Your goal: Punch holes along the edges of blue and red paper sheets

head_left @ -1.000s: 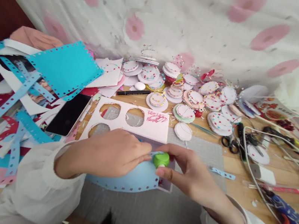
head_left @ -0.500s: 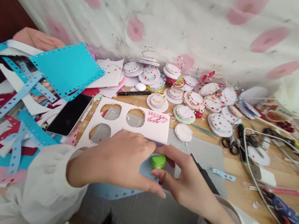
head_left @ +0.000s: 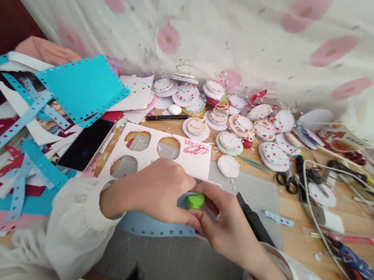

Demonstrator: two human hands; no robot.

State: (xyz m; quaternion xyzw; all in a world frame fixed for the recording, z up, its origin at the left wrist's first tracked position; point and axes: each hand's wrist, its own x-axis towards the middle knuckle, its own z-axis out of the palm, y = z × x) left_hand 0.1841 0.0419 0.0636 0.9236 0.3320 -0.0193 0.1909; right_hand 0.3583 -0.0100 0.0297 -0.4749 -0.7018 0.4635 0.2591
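A craft punch with a green button [head_left: 195,201] sits between my two hands above the grey cutting mat [head_left: 166,269]. My right hand [head_left: 231,220] is closed around its right side, with the thumb in front and the fingers behind. Light blue paper [head_left: 155,227], with a row of small punched holes along its near edge, reaches under the punch. My left hand [head_left: 154,189] lies over this paper at the punch's left, its thumb pinching down near the right thumb. The left fingertips are hidden behind the punch.
Behind the hands lies a white card [head_left: 126,137] with round cut-outs. Decorated paper discs [head_left: 196,127] crowd the back. A black phone [head_left: 87,143] and punched paper scraps are at the left. A utility knife [head_left: 254,219], scissors [head_left: 287,182] and a white cable [head_left: 306,192] are at the right.
My left hand has shifted right, and its thumb has come in from being spread to meet the right thumb. More of the blue paper's punched edge shows.
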